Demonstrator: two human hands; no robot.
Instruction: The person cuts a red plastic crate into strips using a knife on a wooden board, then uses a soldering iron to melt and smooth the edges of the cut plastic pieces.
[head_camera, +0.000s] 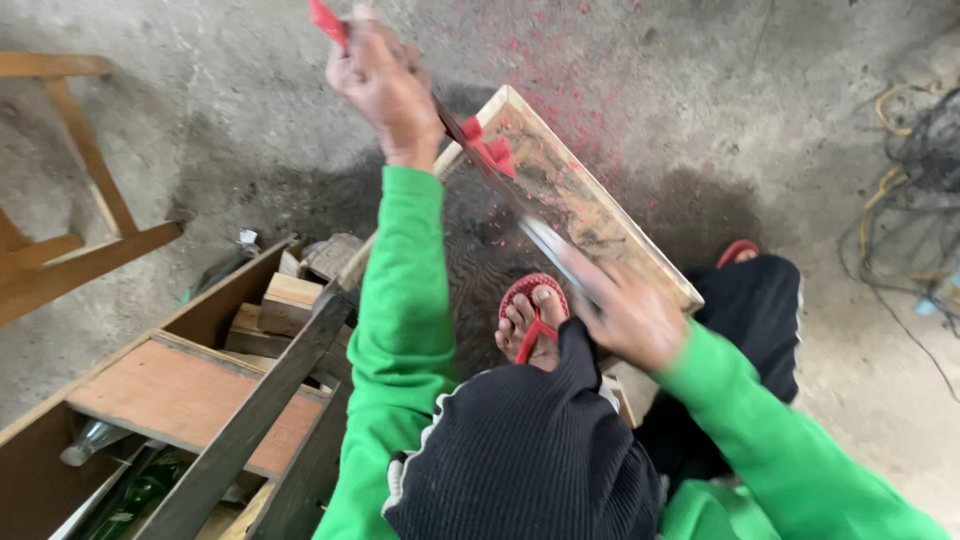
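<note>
My left hand (385, 85) is raised at the top of the view, closed on a thin red strip (326, 20) whose end sticks out above the fist. My right hand (630, 315), blurred, grips the handle end of a long dark blade (530, 215) that runs up and left toward the left hand. A curled red shaving (490, 150) sits on the blade. Below them a wooden board (610, 225) lies slanted, and my foot in a red sandal (530, 320) rests by its near edge. Both sleeves are green.
Red shavings (570, 80) are scattered over the concrete floor beyond the board. At the lower left stands an open wooden crate (190, 390) with wood blocks and bottles. A wooden frame (70, 250) stands at the far left, tangled cables (915, 160) at the right.
</note>
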